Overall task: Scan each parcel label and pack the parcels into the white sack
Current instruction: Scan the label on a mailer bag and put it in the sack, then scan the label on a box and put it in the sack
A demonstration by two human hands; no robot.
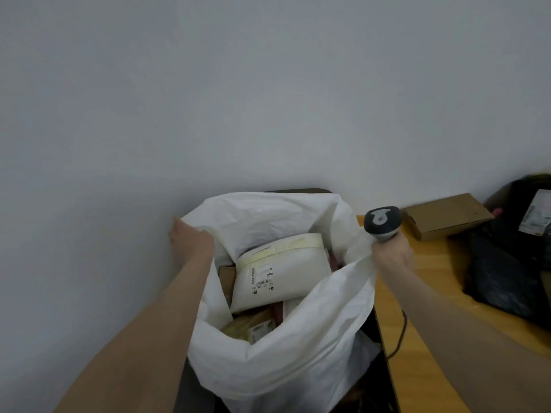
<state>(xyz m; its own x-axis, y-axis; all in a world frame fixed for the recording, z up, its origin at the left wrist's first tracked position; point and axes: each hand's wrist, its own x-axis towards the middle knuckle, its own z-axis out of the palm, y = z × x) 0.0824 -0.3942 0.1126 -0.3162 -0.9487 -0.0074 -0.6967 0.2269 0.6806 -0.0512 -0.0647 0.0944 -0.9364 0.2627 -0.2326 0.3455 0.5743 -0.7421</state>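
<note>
The white sack [283, 368] stands open in front of me, left of the table. My left hand [190, 239] grips its left rim. My right hand [392, 253] holds the grey barcode scanner [382, 222] upright and also pinches the sack's right rim. Inside the sack a white padded parcel [286, 272] lies on top with its label facing up. Brown parcels [253, 324] show beneath it, partly hidden.
A wooden table [423, 338] runs along the right. On it sit a brown cardboard box [447, 216] and black plastic parcels [507, 275], one with a white label [536, 216]. The scanner's cable [401, 335] trails over the table edge. A plain wall fills the background.
</note>
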